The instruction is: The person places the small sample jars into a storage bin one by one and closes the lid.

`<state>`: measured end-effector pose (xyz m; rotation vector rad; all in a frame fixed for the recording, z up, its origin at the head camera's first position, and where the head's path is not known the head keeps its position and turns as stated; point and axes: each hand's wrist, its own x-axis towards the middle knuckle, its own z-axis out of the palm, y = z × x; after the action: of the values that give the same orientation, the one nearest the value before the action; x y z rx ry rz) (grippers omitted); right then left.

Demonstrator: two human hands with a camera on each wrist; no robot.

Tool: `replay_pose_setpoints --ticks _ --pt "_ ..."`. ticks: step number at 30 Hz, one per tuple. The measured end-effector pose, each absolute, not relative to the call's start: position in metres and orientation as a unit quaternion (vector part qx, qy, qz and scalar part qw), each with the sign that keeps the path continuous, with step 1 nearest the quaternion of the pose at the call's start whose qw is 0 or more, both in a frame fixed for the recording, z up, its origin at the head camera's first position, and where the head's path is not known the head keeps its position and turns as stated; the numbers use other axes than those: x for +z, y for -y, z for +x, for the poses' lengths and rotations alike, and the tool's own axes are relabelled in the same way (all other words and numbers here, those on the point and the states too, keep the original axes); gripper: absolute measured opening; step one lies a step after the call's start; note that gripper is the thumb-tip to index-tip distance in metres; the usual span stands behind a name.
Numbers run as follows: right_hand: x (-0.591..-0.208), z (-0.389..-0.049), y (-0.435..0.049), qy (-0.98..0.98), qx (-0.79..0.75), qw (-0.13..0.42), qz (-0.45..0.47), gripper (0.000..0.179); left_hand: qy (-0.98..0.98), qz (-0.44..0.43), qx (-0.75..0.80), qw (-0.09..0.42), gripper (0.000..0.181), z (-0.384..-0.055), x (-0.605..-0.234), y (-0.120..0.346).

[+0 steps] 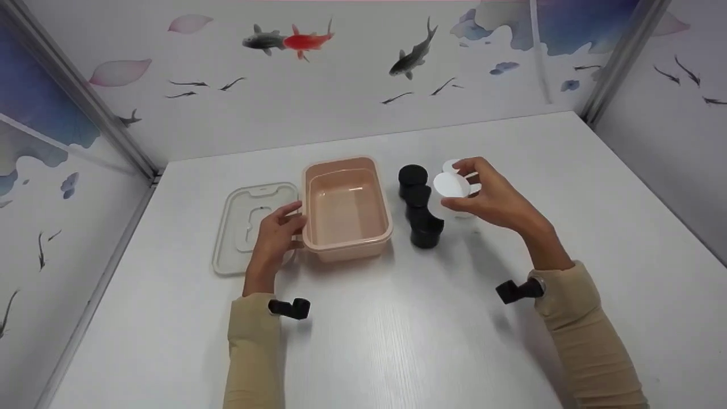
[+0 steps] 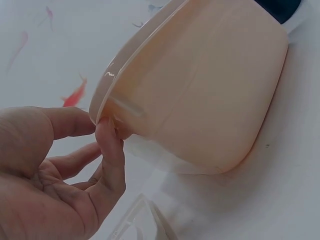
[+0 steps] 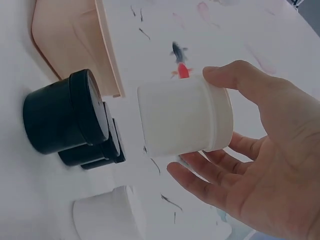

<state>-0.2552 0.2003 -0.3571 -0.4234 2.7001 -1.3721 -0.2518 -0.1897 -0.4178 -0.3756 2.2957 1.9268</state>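
My right hand [image 1: 494, 196] grips a white lidded jar [image 3: 175, 117] around its lid, lifted above the table. Below it stands another white jar [image 3: 105, 215]. Three black lidded jars [image 1: 426, 230] stand in a row between that hand and the pink plastic tub [image 1: 347, 255]. The tub has no lid on it and its inside shows bare. With thumb and finger, my left hand [image 2: 65, 170] pinches the tub's left rim. Beneath that hand lies a pale, flat lid [image 1: 227, 238] with a handle, partly hidden by the hand.
The white table [image 1: 363, 352] meets a back wall [image 1: 341, 108] printed with fish and petals. Side panels in metal frames [image 1: 625, 62] rise at left and right. A small black device [image 1: 289, 308] is strapped at each wrist.
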Motion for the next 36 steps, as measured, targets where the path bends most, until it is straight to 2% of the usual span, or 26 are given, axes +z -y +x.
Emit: replay_pose_setpoints --ticks 17,26,36 --pt "-0.325 -0.278 -0.135 -0.911 -0.372 0.056 -0.171 0.069 -0.758 -0.131 0.636 0.066 0.048 -0.253 -0.418 0.189" --pt "-0.311 -0.286 -0.099 -0.921 -0.333 0.038 -0.196 0.07 -0.759 -0.133 0.634 0.063 0.047 -0.254 -0.419 0.188" --pt "-0.305 -0.305 -0.067 -0.912 -0.345 0.055 -0.215 0.066 -0.755 -0.142 0.636 0.071 0.048 -0.254 -0.421 0.189"
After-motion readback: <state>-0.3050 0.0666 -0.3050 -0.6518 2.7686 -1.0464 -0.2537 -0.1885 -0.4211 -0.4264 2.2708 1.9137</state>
